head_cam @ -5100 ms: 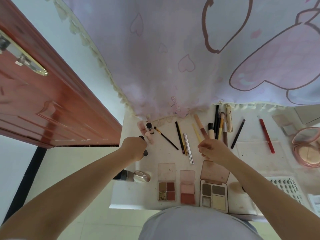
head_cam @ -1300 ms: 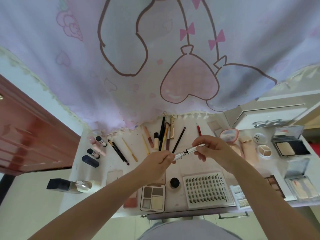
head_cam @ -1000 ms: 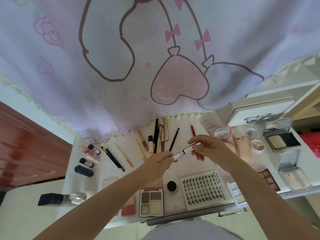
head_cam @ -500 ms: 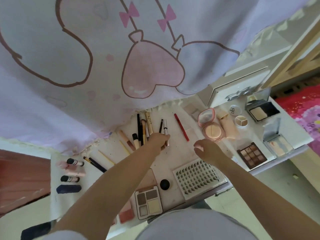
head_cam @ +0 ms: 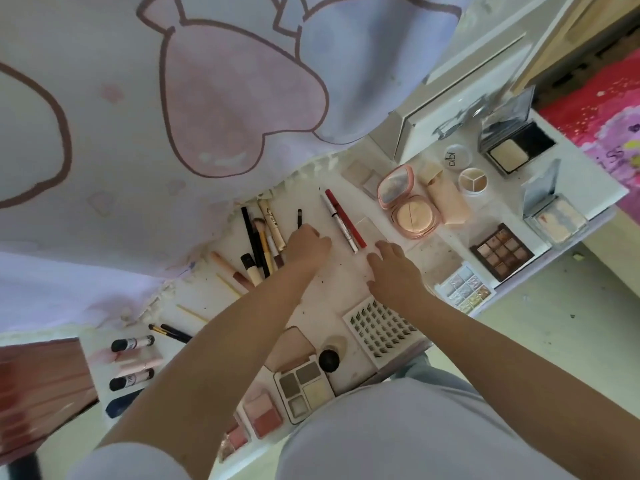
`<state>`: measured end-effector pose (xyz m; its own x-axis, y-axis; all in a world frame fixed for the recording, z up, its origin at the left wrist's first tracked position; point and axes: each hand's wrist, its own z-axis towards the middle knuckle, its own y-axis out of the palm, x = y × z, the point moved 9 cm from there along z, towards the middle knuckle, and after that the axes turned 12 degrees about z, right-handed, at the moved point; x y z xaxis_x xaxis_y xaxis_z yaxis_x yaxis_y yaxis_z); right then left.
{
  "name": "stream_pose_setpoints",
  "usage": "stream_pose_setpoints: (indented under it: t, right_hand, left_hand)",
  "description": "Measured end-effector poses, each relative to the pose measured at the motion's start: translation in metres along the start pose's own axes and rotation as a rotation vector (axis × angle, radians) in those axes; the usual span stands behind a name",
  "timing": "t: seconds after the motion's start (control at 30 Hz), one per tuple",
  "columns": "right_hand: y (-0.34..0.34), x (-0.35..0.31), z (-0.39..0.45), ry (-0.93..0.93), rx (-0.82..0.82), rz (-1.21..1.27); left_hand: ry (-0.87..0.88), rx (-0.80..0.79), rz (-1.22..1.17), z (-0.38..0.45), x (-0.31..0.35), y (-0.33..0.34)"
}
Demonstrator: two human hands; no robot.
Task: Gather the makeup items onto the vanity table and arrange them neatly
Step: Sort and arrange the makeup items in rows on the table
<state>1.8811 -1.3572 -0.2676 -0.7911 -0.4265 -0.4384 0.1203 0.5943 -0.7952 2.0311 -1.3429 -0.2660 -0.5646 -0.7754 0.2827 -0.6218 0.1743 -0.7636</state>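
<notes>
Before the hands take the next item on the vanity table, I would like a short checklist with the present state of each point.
1. Silver pen laid down beside the red pencil, roughly parallel: ok.
2. Right hand free, fingers relaxed over the table: ok.
3. Left hand free: cannot tell; its fingers are curled at the thin black pencil, grip hidden.
4. Bare space on the vanity table between the hands: ok.
5. Brush and pencil group aligned: not ok; several lie at different angles.
6. Lash tray fully on the table: ok.
</notes>
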Motion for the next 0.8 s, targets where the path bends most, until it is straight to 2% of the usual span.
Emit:
stream_pose_setpoints:
  t: [0.13, 0.4, 0.53, 0.6, 0.7, 0.8]
  right_hand:
    - [0.002, -0.003, 0.002, 0.015, -0.012, 0.002]
    - [0.002, -0.002, 0.000, 0.017, -0.020, 0.005]
    - [0.003, 0.003, 0.000, 0.016, -0.078, 0.075]
    - [-0.008, 0.004, 0.001, 0.010, -0.035, 0.185]
    - [-0.039, 0.003, -0.002, 0.009, 0.136, 0.463]
    - [-0.057, -0.011, -0.004, 0.045, 0.102, 0.869]
  left_hand:
    - [0.030, 0.093, 0.302, 0.010, -0.019, -0.011]
    - [-0.012, 0.047, 0.432, 0.016, -0.023, -0.006]
    - [0.083, 0.128, 0.379, 0.006, -0.011, -0.019]
    - [0.195, 0.167, 0.339, -0.004, -0.001, -0.026]
    - [0.391, 0.079, 0.294, -0.028, 0.009, -0.020]
    - [0.571, 0.029, 0.298, -0.059, 0.017, -0.018]
